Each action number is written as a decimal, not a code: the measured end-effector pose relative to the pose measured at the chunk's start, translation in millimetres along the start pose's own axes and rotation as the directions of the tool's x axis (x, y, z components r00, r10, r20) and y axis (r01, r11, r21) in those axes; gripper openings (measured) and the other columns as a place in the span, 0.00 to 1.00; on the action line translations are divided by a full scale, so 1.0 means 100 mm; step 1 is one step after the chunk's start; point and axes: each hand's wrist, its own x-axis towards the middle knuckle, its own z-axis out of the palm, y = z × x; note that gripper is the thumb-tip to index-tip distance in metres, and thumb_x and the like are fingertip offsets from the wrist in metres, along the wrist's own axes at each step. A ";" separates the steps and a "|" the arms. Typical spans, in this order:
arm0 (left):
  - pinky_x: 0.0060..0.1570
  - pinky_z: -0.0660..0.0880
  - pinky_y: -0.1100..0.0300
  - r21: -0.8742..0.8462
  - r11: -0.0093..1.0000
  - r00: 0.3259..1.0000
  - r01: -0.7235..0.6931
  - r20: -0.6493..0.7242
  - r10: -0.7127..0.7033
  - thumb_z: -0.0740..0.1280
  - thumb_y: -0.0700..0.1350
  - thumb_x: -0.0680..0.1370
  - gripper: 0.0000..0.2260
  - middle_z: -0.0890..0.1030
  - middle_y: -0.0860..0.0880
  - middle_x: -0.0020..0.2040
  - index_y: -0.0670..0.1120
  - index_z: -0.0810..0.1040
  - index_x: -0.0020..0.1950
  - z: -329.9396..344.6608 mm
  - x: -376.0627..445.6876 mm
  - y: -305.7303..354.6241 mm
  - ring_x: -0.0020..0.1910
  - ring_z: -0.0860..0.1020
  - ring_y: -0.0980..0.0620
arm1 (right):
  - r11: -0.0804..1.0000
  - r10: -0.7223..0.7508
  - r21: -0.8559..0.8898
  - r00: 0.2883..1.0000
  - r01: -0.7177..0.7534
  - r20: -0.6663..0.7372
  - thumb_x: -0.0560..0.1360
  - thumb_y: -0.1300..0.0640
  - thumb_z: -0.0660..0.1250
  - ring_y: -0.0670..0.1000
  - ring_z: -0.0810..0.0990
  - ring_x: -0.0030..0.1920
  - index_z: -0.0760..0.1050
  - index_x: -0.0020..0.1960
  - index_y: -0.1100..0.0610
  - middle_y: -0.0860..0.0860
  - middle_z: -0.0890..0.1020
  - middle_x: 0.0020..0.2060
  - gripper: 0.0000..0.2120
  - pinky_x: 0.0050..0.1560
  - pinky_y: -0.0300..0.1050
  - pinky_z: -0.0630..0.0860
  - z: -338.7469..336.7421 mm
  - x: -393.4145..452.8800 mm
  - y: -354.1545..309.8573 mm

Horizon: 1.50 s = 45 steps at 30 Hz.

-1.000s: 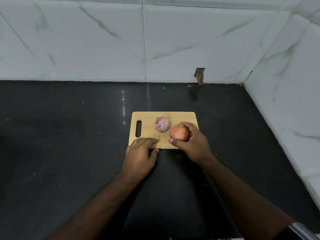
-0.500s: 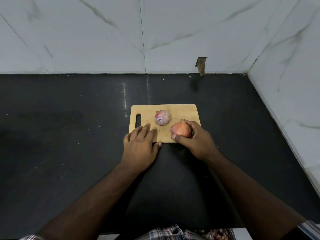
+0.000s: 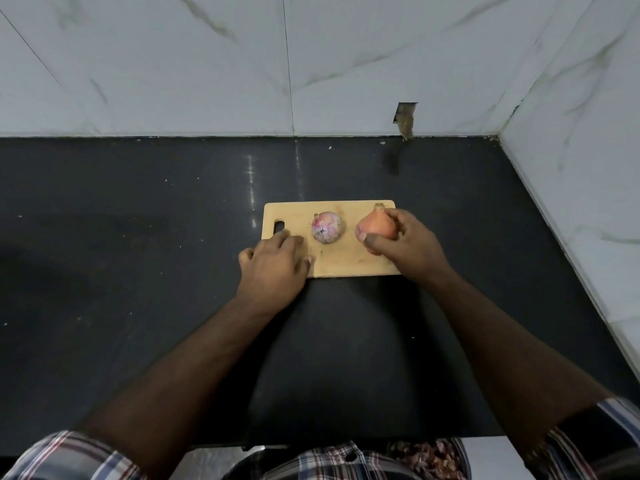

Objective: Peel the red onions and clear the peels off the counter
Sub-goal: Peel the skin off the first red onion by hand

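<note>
A small wooden cutting board [image 3: 349, 261] lies on the black counter [image 3: 138, 237]. On its middle sits a pale purple onion [image 3: 328, 227] with most of its skin off. To the right, my right hand [image 3: 405, 244] grips an orange-skinned onion [image 3: 374, 226], thumb on its near side and fingers over its right side, stem tip pointing away. My left hand [image 3: 273, 263] rests flat on the board's near left corner, fingers stretched toward the handle slot.
White marble tiles rise behind the counter and along its right side, with a chipped hole [image 3: 405, 121] at the back wall's base. Below the counter's front edge, a container of purple onion peels [image 3: 429, 457] shows at the bottom right.
My right hand has shifted the orange-skinned onion toward the board's right end and slightly away from me. My left hand's fingers have stretched out along the board's left part.
</note>
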 end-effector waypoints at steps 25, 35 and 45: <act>0.63 0.76 0.56 -0.636 0.769 0.950 0.071 0.279 0.143 0.68 0.51 0.80 0.21 0.76 0.53 0.69 0.55 0.71 0.73 -0.40 -0.70 0.15 0.62 0.78 0.56 | 0.974 -0.191 -0.111 0.979 0.199 0.073 0.63 0.46 0.78 0.46 0.75 0.59 0.70 0.69 0.49 0.45 0.77 0.59 0.37 0.60 0.48 0.75 0.23 -0.79 -0.13; 0.46 0.83 0.55 -0.874 -0.279 0.917 0.397 0.366 0.156 0.65 0.41 0.77 0.16 0.83 0.37 0.58 0.45 0.74 0.65 -0.54 -0.94 0.44 0.49 0.85 0.43 | 0.908 -0.228 0.379 0.970 0.179 0.088 0.68 0.61 0.78 0.46 0.81 0.51 0.75 0.65 0.44 0.45 0.79 0.58 0.28 0.51 0.48 0.81 -0.03 -1.26 -0.45; 0.41 0.81 0.62 -0.888 -0.239 0.908 0.393 0.332 0.256 0.84 0.46 0.62 0.37 0.81 0.41 0.56 0.44 0.77 0.69 -0.48 -1.03 0.42 0.44 0.81 0.51 | 0.895 -0.208 0.434 0.958 0.106 0.195 0.66 0.59 0.78 0.45 0.82 0.56 0.75 0.67 0.52 0.48 0.83 0.55 0.31 0.57 0.43 0.79 -0.05 -1.32 -0.46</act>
